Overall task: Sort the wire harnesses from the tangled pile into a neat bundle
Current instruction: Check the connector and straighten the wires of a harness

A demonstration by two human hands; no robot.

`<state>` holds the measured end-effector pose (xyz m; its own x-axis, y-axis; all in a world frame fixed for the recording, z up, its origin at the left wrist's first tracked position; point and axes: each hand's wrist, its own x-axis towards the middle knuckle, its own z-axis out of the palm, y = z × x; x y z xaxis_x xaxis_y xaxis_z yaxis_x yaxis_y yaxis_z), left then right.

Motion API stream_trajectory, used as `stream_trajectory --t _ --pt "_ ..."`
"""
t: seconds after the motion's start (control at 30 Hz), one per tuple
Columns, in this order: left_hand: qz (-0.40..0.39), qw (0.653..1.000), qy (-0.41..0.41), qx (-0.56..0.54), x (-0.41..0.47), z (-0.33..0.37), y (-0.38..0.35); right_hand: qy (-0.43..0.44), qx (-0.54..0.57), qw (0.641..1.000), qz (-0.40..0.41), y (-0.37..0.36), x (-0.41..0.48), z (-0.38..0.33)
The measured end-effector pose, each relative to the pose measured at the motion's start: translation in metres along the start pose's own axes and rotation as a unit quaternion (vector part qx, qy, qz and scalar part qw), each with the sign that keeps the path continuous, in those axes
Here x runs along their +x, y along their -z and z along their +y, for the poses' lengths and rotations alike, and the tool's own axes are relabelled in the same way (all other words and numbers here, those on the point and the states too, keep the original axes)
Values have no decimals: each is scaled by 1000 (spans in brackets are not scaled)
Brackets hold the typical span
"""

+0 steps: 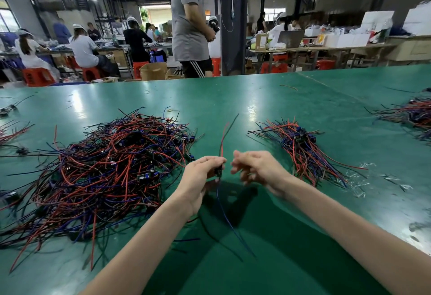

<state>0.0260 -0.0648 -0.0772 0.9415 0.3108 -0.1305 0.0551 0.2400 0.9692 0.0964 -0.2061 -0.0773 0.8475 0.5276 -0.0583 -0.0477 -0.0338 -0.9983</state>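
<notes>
The left hand (202, 178) pinches one wire harness (218, 171) by its small dark connector, fingers curled round it. From the connector, a red and a black wire rise thin and slightly bowed beyond the hands, and a blue wire hangs down towards the person's forearms. The right hand (256, 168) hovers just beside the left with loosely bent fingers. It is blurred, so I cannot tell whether it grips anything.

To the left of the left hand, and very near it, lies the tangled pile (109, 168), a broad, springy heap of red, blue and black insulated wires studded with small blocky connectors. Its loose ends splay out over the table (256, 101), whose smooth green surface shines under the ceiling lights. To the right of the right hand lies the neat bundle (300, 147), with its wires roughly parallel and its blue connectors gathered at the far end. Just past it sit crinkled scraps of clear plastic (360, 178).

Farther right there is another wire heap (414, 113). Beyond the hands lies a thin yellow rubber band (171, 109), and across the table a standing person (189, 21) in a grey shirt.
</notes>
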Motion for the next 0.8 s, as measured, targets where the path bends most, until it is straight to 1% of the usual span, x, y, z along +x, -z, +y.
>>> stream_trajectory --t 0.1,0.17,0.47,0.53,0.6,0.67,0.73,0.8 --pt "27 999 -2 18 0 1 2 -18 -53 990 -128 -18 -13 3" --pt "31 999 13 7 0 2 3 -13 -70 983 -170 -24 -18 5" --pt "-1 996 69 -49 0 6 6 -23 -40 993 -108 -28 -13 17" --pt "-8 995 69 -77 1 7 7 -18 -32 994 -108 -27 -13 16" --pt "4 992 65 -105 1 11 8 -13 -11 993 -113 -26 -13 15" --pt "20 986 59 -155 2 17 11 -15 -2 991 -130 -25 -14 12" --pt "27 978 44 -204 3 21 14 -14 -15 989 -147 -24 -14 10" --pt "31 976 20 -213 4 24 16 1 -47 987 -152 -23 -15 8"
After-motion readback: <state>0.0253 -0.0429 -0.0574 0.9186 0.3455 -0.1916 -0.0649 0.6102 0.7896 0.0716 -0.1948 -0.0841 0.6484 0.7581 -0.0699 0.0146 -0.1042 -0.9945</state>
